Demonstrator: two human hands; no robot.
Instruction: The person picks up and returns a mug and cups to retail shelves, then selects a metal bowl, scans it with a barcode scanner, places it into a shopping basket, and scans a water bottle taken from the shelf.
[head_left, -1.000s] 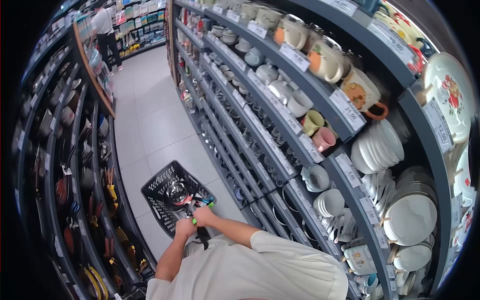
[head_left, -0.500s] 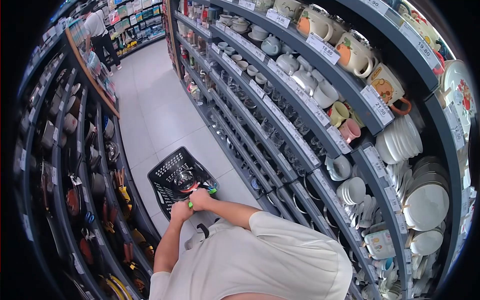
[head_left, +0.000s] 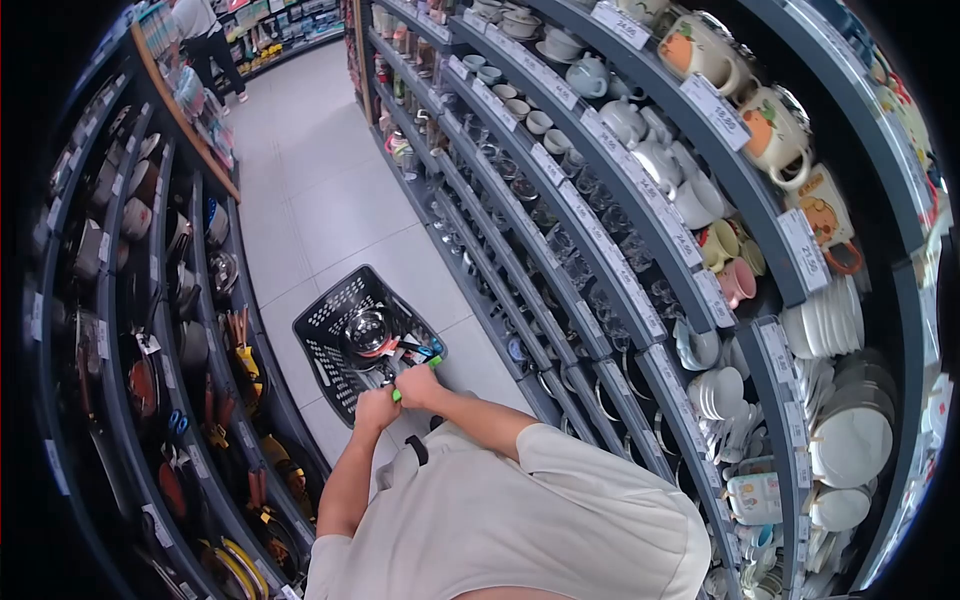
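A black perforated basket [head_left: 322, 345] stands low in front of the person's body, above the tiled floor. Inside it lies a shiny round metal item [head_left: 368, 330] with red on its lower edge, beside smaller packaged things. My left hand [head_left: 377, 408] is closed round the green-ended handle at the basket's near side. Just to its right, my right hand [head_left: 416, 385] grips the same handle, with a bright green part [head_left: 433, 362] showing beyond it. The palms and most of the handle are hidden.
Shelves on the right [head_left: 640, 190] hold mugs, teapots, glasses, bowls and plates. Left shelves [head_left: 165, 330] carry pans and utensils. The tiled aisle floor [head_left: 330, 200] runs between them. Another person [head_left: 205, 50] stands at the far left end, near a wood-edged rack [head_left: 185, 110].
The view has shifted along the aisle, so the right shelves sit differently and the far person is nearer the top edge. Both hands stay on the basket's handle.
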